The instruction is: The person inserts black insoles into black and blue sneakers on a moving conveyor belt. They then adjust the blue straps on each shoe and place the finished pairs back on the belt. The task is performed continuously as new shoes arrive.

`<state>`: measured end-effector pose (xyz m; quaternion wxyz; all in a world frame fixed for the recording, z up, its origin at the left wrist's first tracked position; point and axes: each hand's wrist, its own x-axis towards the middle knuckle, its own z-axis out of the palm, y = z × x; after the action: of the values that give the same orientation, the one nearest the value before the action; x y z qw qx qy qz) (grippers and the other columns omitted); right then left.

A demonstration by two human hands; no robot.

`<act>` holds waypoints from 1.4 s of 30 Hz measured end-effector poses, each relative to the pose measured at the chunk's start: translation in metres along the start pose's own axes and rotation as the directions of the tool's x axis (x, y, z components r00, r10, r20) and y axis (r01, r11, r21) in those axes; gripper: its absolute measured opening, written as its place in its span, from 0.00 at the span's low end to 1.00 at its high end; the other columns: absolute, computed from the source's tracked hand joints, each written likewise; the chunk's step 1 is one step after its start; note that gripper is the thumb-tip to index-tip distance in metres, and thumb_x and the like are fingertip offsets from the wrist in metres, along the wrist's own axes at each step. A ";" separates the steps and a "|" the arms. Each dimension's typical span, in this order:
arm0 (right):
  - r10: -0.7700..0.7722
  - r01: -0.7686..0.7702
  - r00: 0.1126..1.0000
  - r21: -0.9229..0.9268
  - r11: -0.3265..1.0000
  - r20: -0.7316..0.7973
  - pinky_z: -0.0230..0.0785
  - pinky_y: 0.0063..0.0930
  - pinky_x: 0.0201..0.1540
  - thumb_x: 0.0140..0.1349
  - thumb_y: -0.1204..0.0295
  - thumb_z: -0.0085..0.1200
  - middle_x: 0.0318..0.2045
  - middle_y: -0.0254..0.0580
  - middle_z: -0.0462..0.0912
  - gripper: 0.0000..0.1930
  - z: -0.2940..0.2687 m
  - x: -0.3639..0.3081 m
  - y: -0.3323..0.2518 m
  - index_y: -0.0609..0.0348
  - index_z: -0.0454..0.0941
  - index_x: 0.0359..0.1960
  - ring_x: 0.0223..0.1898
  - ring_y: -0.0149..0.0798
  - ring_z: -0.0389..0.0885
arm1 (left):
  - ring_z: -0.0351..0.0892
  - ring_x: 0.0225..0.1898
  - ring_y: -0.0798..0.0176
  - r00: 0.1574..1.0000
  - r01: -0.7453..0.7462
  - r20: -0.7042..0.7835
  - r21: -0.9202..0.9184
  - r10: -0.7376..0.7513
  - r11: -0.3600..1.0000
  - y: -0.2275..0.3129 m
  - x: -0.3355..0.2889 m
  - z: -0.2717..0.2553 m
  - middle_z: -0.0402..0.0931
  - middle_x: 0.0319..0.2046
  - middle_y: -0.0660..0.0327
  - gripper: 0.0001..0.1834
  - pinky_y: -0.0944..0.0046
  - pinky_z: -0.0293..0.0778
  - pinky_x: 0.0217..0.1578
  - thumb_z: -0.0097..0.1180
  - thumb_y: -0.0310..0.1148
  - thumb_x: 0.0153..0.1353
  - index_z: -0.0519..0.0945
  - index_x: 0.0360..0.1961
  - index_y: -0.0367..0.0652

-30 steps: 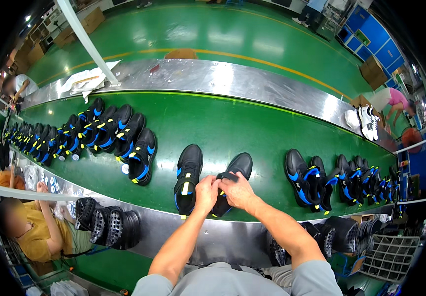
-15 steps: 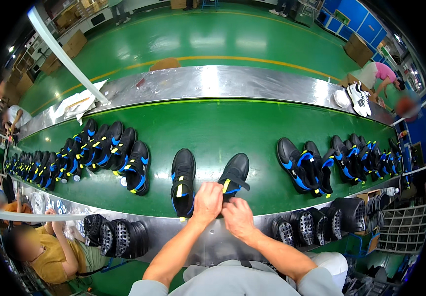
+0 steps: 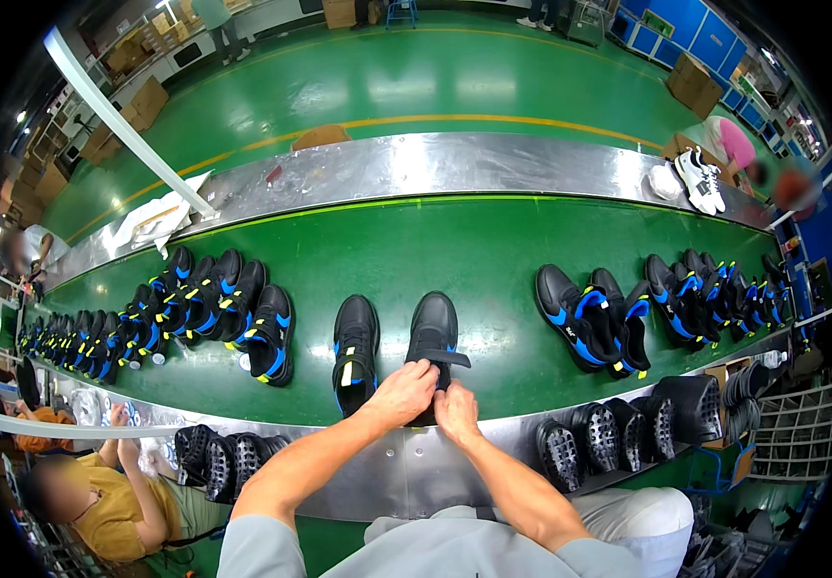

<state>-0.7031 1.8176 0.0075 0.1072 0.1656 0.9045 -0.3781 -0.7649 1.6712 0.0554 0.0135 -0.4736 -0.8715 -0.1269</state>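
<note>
A black sneaker [image 3: 433, 323] with blue trim stands in front of me on the green belt, toe pointing away. Its strap [image 3: 449, 357] is loose and sticks out to the right. My left hand [image 3: 408, 392] is closed, fingers pinching the sneaker at its opening and covering the tongue area. At the right side of the collar, my right hand [image 3: 457, 412] has its fingers curled against the shoe, their tips partly hidden. The matching sneaker [image 3: 355, 337], just left, has its strap lying across it and a yellow tab showing; its heel is near my left wrist.
Rows of similar sneakers stand on the belt to the left [image 3: 269, 332] and right [image 3: 570, 313]. Black shoe-shaped moulds [image 3: 593, 438] line the near metal ledge [image 3: 416, 462]. White shoes [image 3: 698, 181] rest on the far ledge. A co-worker in yellow [image 3: 112, 501] sits at left.
The sneaker under my hands has turned from a rightward slant to nearly straight and shifted left. My hands moved with it; the right one now sits against the collar's right side.
</note>
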 end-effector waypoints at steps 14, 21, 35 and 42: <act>0.296 -0.333 0.942 0.538 0.775 0.156 0.64 0.23 0.17 0.68 0.67 0.57 0.24 0.35 0.78 0.11 -0.080 0.028 -0.007 0.62 0.79 0.31 0.20 0.27 0.72 | 0.77 0.41 0.53 0.823 0.568 -0.022 0.020 -0.568 0.822 0.080 -0.010 0.020 0.81 0.35 0.56 0.12 0.53 0.66 0.42 0.63 0.37 0.58 0.83 0.37 0.39; 0.052 -0.412 0.861 0.636 0.653 0.505 0.56 0.21 0.18 0.68 0.62 0.59 0.21 0.29 0.74 0.14 -0.086 0.061 -0.013 0.55 0.76 0.26 0.20 0.24 0.66 | 0.79 0.36 0.50 0.737 0.673 0.086 -0.168 -0.670 0.720 0.052 -0.009 0.018 0.82 0.27 0.53 0.12 0.50 0.64 0.41 0.60 0.37 0.61 0.81 0.25 0.42; -0.012 -0.061 0.981 0.363 0.930 0.193 0.72 0.44 0.39 0.68 0.58 0.54 0.29 0.55 0.84 0.19 -0.027 0.018 -0.012 0.65 0.81 0.33 0.35 0.53 0.84 | 0.77 0.34 0.40 0.593 0.725 0.151 -0.528 -0.791 0.442 0.042 -0.030 0.002 0.77 0.27 0.45 0.14 0.43 0.70 0.38 0.62 0.38 0.60 0.78 0.27 0.37; 0.024 -0.050 0.988 0.173 0.984 0.151 0.72 0.50 0.43 0.70 0.62 0.52 0.33 0.58 0.83 0.15 -0.002 0.011 0.003 0.63 0.79 0.34 0.39 0.60 0.82 | 0.78 0.36 0.46 0.723 0.677 -0.033 -0.166 -0.690 0.717 0.051 -0.024 0.030 0.80 0.25 0.51 0.11 0.47 0.67 0.40 0.61 0.35 0.59 0.80 0.24 0.41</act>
<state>-0.7121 1.8237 0.0038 0.1661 0.1627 0.8538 -0.4657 -0.7067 1.6852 0.0341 -0.0278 -0.1117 -0.9717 -0.2065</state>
